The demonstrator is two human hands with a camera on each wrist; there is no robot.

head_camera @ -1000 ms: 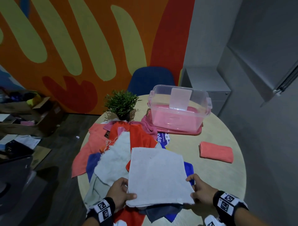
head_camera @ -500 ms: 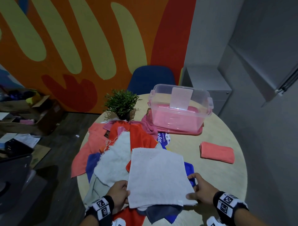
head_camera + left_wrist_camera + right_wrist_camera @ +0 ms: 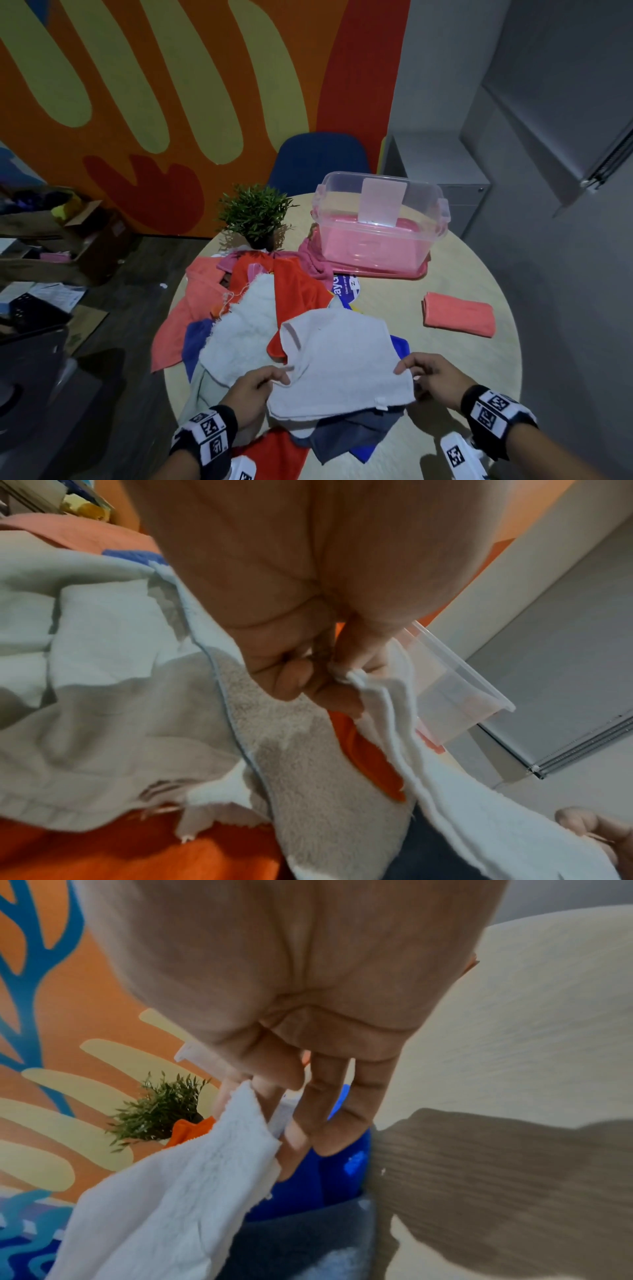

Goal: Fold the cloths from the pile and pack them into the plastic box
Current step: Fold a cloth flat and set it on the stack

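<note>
A white cloth lies on top of the pile of red, coral, blue and pale cloths at the near side of the round table. My left hand pinches its near left corner, raised off the pile. My right hand pinches the near right corner between thumb and fingers. The cloth sags between both hands, its far left corner curled over. The clear plastic box stands on its pink lid at the far side, with pink inside. A folded coral cloth lies to the right.
A small potted plant stands beside the box, behind the pile. A blue chair is at the far edge of the table. Cardboard boxes and papers sit on the floor to the left.
Both hands have pinched the near corners of the white cloth and lifted them up and forward; the flat cloth now bulges and its far left corner has curled.
</note>
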